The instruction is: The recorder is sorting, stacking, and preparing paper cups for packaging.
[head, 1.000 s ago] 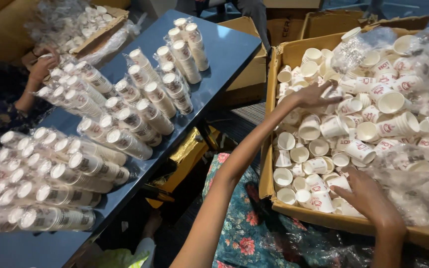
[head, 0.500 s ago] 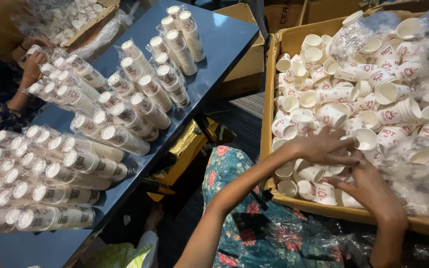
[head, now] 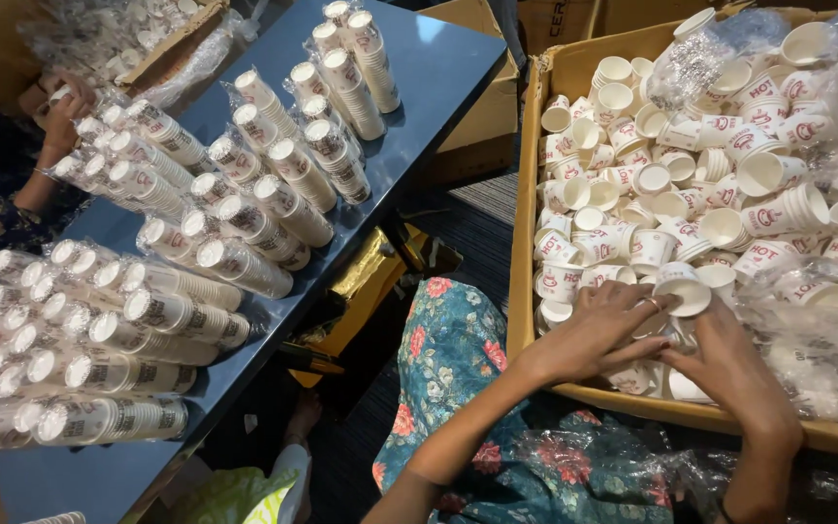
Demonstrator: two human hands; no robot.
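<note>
A large cardboard box (head: 524, 243) on the right holds several loose white paper cups (head: 632, 184) with red print. Both my hands are inside its near corner, close together. My left hand (head: 601, 332) lies with its fingers curled over a small bunch of cups, fingertips on a white cup (head: 683, 289) that stands mouth up. My right hand (head: 734, 367) grips the same bunch from the other side; the cups under the fingers are mostly hidden.
A dark blue table (head: 438, 68) on the left carries several plastic-wrapped stacks of cups (head: 244, 233). Another person's hand (head: 62, 116) works at its far left end. Clear plastic wrap (head: 826, 330) fills the box's right side. Floral cloth (head: 458, 369) covers my lap.
My left hand has drawn back from the middle of the box to its near corner and joined my right hand over a bunch of cups.
</note>
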